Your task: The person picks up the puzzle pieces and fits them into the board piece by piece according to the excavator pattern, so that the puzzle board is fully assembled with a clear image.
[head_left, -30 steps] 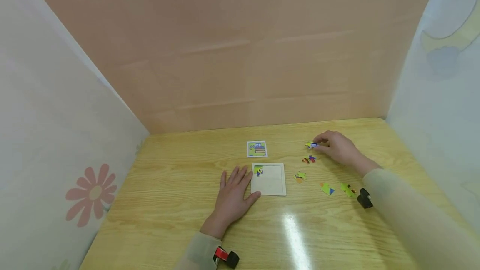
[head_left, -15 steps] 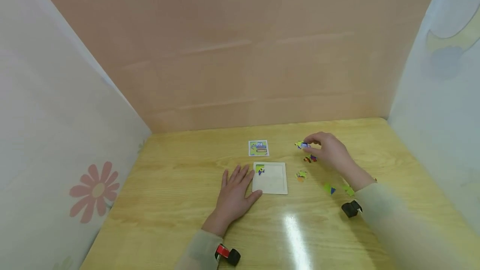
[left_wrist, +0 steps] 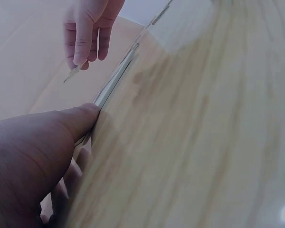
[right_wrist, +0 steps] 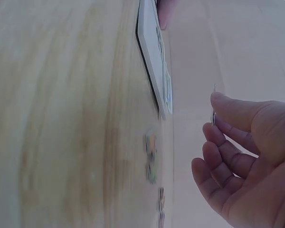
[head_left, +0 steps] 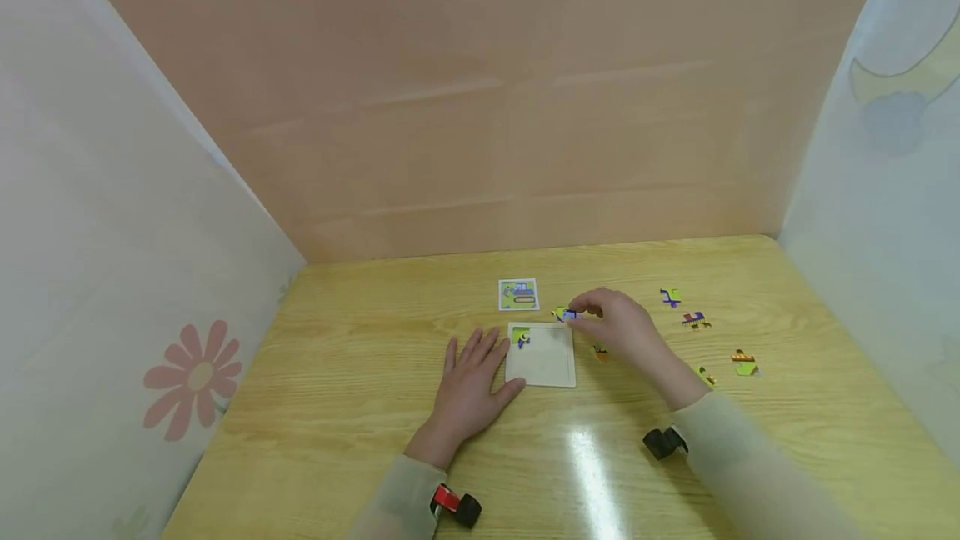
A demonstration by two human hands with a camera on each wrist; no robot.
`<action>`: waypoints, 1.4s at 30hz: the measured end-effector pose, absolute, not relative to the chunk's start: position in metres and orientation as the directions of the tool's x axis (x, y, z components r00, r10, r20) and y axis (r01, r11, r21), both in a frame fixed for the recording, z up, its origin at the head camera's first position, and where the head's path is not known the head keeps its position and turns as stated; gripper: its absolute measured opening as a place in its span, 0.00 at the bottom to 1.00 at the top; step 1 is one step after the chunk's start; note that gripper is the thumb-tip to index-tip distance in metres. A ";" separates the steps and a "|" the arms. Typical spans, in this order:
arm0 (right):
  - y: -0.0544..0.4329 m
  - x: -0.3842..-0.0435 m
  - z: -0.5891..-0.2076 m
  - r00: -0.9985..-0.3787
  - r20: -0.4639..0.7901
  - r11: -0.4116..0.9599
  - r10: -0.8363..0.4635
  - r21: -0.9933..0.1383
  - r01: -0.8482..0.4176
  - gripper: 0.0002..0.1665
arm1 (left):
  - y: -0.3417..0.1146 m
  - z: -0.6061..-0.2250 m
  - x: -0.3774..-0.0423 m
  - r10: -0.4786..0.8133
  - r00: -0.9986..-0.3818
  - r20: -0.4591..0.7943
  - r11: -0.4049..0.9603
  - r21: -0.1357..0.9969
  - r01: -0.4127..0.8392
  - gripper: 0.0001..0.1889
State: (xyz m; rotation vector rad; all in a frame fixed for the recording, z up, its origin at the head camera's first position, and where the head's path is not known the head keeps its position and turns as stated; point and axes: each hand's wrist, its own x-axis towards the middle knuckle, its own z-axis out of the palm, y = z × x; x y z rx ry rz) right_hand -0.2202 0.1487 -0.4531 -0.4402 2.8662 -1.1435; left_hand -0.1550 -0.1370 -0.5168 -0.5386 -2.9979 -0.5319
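Observation:
My right hand pinches a green and blue jigsaw piece between thumb and fingers, in the air by the upper right corner of a white puzzle tray. Seen edge-on in the right wrist view, the pinched jigsaw piece is a thin sliver. One jigsaw piece lies in the tray's upper left corner. My left hand rests on the table with fingers spread straight along the tray's left side. Its thumb touches the tray's edge in the left wrist view.
Behind the tray lies a small picture card of a blue vehicle. Several loose jigsaw pieces are scattered on the right of the wooden table. One loose piece is partly hidden under my right hand. Walls enclose the table's back and sides.
My right hand has carried the pinched jigsaw piece leftward from the right of the table to the tray's upper right corner. My left hand has stayed against the tray.

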 end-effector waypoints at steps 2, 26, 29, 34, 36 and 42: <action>0.145 -0.219 -0.453 -0.963 0.064 0.695 -0.261 -0.680 -0.234 0.16 | -0.137 -0.517 -0.155 0.328 -0.938 0.111 0.879 0.328 0.346 0.38; 0.117 -0.216 -0.461 -0.943 0.074 0.765 -0.323 -0.566 -0.307 0.12 | -0.131 -0.511 -0.148 0.347 -0.931 0.115 0.865 0.343 0.365 0.38; 0.115 -0.219 -0.464 -0.941 0.064 0.776 -0.333 -0.548 -0.312 0.12 | -0.131 -0.511 -0.148 0.347 -0.931 0.116 0.866 0.340 0.366 0.38; 0.111 -0.219 -0.465 -0.939 0.056 0.793 -0.339 -0.521 -0.317 0.12 | -0.131 -0.511 -0.148 0.348 -0.930 0.123 0.867 0.336 0.369 0.38; 0.110 -0.218 -0.464 -0.936 0.059 0.794 -0.346 -0.514 -0.326 0.12 | -0.131 -0.512 -0.148 0.347 -0.930 0.122 0.867 0.336 0.368 0.38; 0.106 -0.219 -0.463 -0.931 0.066 0.802 -0.360 -0.487 -0.345 0.12 | -0.131 -0.512 -0.148 0.347 -0.929 0.126 0.866 0.336 0.369 0.38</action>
